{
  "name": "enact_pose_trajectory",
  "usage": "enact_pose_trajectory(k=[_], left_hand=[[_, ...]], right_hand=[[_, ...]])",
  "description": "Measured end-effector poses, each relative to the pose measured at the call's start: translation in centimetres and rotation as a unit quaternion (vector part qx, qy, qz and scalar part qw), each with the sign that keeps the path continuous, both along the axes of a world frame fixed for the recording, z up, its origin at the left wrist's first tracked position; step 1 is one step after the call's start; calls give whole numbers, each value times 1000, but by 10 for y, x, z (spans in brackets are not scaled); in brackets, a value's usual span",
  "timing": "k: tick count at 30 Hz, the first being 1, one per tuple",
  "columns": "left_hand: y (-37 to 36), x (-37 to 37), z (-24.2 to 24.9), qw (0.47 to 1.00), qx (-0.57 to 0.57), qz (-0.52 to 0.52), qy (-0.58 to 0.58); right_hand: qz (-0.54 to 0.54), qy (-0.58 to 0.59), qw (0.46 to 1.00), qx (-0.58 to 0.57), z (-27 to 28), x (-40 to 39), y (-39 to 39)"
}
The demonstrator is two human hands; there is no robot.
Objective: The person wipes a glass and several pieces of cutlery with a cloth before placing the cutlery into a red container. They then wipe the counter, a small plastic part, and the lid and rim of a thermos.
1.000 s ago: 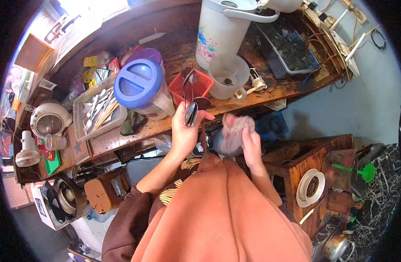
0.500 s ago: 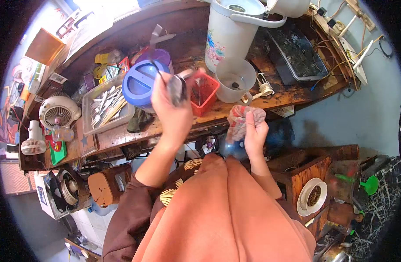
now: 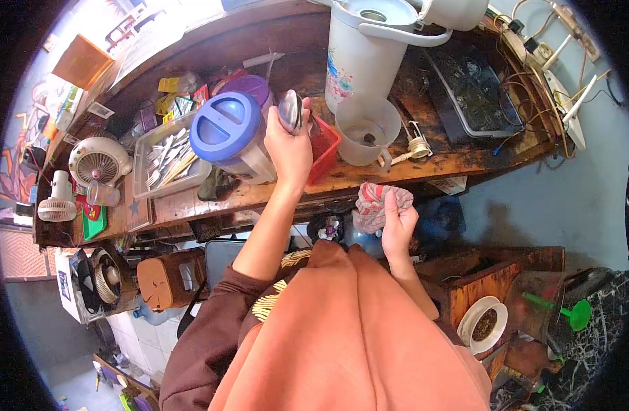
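My left hand (image 3: 290,147) is raised over the front of the wooden counter, its fingers closed around shiny metal spoons (image 3: 290,111) with the rounded bowls showing. Just behind it are a red plastic container (image 3: 324,152), partly covered by the hand, and a jug with a blue lid (image 3: 223,127). My right hand (image 3: 399,229) is closed on a crumpled cloth (image 3: 376,205) with red stripes, held in front of the counter edge. A clear plastic pitcher (image 3: 352,140) stands on the counter beyond the cloth.
A tray of cutlery (image 3: 142,179) lies to the left, near a small fan (image 3: 98,161). At the back stands a white flowered thermos (image 3: 362,61), with a dark bin (image 3: 475,96) to its right. A white bowl (image 3: 500,330) sits low on the right.
My left hand has moved right and turned, and the spoons in it now point bowl-up. The cloth in my right hand has shifted slightly down and left.
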State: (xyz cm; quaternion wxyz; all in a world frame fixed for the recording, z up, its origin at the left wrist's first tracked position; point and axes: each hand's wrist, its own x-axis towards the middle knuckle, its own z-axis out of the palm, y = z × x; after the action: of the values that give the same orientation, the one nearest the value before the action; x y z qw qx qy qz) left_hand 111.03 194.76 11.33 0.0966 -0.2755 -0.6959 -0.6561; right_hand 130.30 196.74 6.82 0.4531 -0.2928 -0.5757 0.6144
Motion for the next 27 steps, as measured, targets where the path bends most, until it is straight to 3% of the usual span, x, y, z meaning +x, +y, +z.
enact_pose_trajectory(k=[5,7,11,12,13,15,17,21,23,25,26,27], left_hand=[[-7,-4,14,998,-48,9,45],[-21,6,32,997,72,-34,6],[-68,9,56,894,126,-333,-273],[-77,8,57,880,37,-365,-301],[-84,7,50,838,29,-399,-370],[-95,10,19,755,27,-425,-498],[-101,23,-2,746,-4,-432,-507],[-107,45,-27,726,2,-388,-568],[-107,47,-27,706,20,-401,-584],[-108,47,-40,709,5,-407,-576],[-109,48,-44,724,-30,-399,-562],[-111,50,-48,724,-28,-397,-564]], right_hand=[[44,13,998,-31,2,-8,-1],[56,14,998,-27,-3,-13,0],[131,-67,989,24,-34,-20,10],[173,18,980,-96,-42,-22,13],[212,103,948,-213,-45,-27,14],[204,99,949,-220,-19,-37,8],[236,180,918,-264,-3,-44,7],[231,162,920,-273,0,-50,3],[198,206,906,-311,8,-58,-2],[221,34,964,-143,0,-59,-5],[276,-64,958,-51,1,-55,-5],[256,-141,956,-1,-10,-54,-9]])
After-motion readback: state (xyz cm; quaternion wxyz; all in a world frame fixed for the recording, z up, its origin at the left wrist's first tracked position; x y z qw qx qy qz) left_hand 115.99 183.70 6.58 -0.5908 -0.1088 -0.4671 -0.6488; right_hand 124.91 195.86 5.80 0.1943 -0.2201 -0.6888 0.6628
